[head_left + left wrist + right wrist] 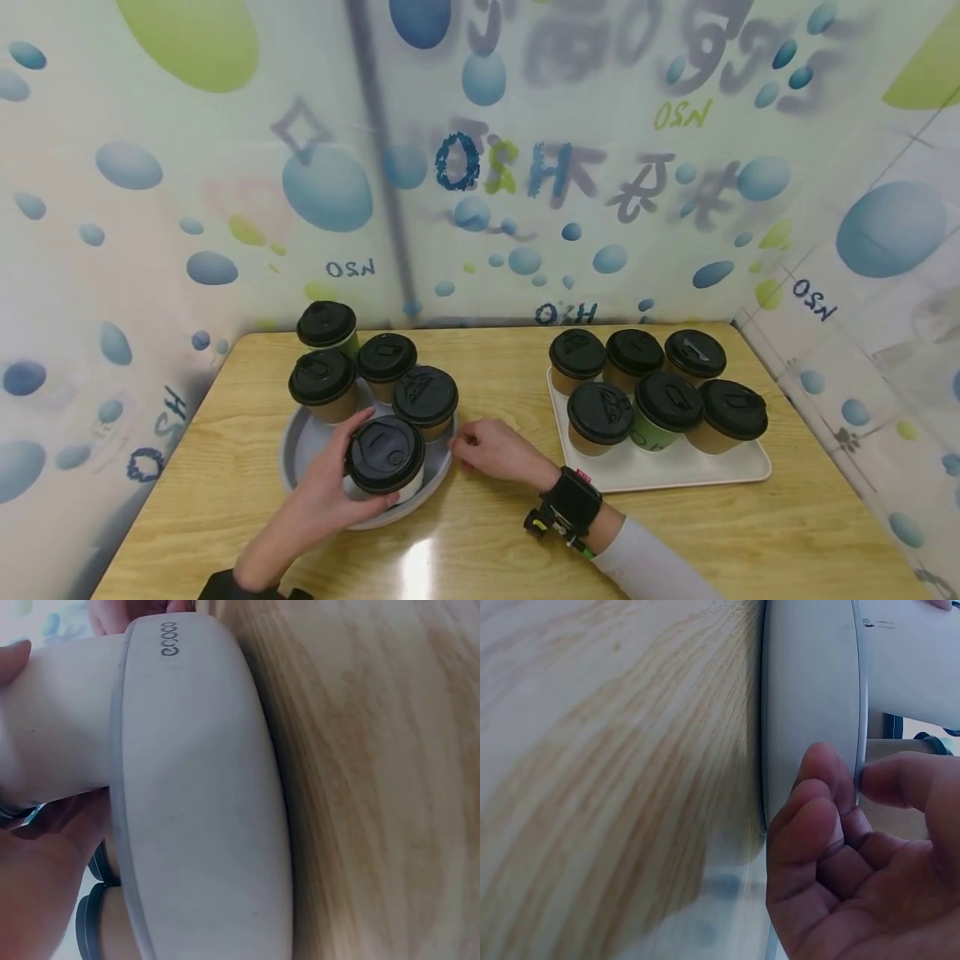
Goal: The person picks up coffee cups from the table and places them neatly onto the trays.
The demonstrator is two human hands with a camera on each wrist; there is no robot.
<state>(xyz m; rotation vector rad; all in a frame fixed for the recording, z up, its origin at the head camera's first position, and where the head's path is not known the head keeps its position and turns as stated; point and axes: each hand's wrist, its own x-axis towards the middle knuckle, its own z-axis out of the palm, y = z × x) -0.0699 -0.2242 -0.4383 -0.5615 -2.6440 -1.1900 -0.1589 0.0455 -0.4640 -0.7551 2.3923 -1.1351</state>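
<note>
My left hand (pixel 324 492) curls round a white paper cup (pixel 386 454) with a black lid, at the near side of a round grey-white tray (pixel 292 454). In the left wrist view that cup's white wall (pixel 67 712) stands over the tray's rim; its base is hidden. My right hand (pixel 498 452) is at the tray's right side. The right wrist view shows its thumb and fingertips pinching the rim of the tray (pixel 810 682). Brown cups (pixel 425 398) with black lids stand in the tray, and a green cup (pixel 327 327) is at the back.
Right of my hands, a white rectangular tray (pixel 622 477) holds several lidded cups, brown ones and a green one (pixel 663 412). Both trays are on a wooden table (pixel 495 550). A patterned curtain (pixel 495 225) hangs behind the table and along its sides.
</note>
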